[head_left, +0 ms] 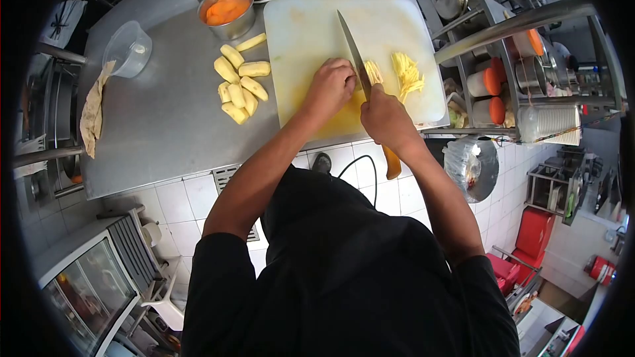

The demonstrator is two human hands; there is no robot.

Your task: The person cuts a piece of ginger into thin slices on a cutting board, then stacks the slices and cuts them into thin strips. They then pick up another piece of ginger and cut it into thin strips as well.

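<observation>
2 hands meet at the near middle of the white cutting board, which lies on the steel tabletop. The left hand is curled down in a claw, knuckles up, bearing on a pale yellow peeled piece that shows only just to its right. The right hand is closed tight around the knife, with the orange-brown handle end sticking out toward the person past the tabletop edge.

The blade runs away from the person, its tip leaning slightly left, and its flat stands beside the left knuckles. The peeled piece lies just right of the blade, directly beyond the right hand, so both hands are about equally near it, the left one touching it. Its visible part looks ridged, with its long axis roughly along the blade, though that is hard to make out. A loose heap of cut strips lies further right, apart from the blade.

The left fingertips are hidden under the knuckles, and so is whatever part of the piece sits below them. Whether the edge rests in the piece or on the board I cannot tell. A cluster of whole peeled pieces lies left of the board, with steel bowls beyond them.
</observation>
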